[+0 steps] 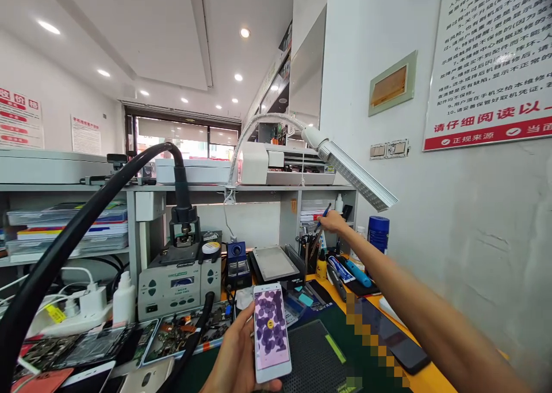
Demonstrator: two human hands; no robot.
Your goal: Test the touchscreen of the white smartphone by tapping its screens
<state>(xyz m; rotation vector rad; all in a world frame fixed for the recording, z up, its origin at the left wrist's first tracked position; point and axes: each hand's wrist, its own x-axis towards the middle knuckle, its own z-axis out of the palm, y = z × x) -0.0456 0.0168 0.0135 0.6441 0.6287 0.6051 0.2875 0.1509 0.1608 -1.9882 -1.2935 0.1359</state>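
My left hand (235,355) is wrapped round a white smartphone (271,332), held upright with its screen towards me. The lit screen shows purple round shapes and a small yellow spot in the middle. Farther off, my right arm stretches to the back right of the bench. There my right hand (335,221) pinches a thin blue pen-like tool (323,214), whose exact kind I cannot make out. This tool is above a dark holder (307,255) full of upright tools. A small yellow bottle (321,266) stands beside the holder.
A grey hot-air station (172,289) stands left, its black hose arching across. A tray of parts (185,335) lies before it. The dark mat (317,353) lies right of the phone, and another dark phone (392,335) lies under my right arm. A lamp (357,174) hangs above.
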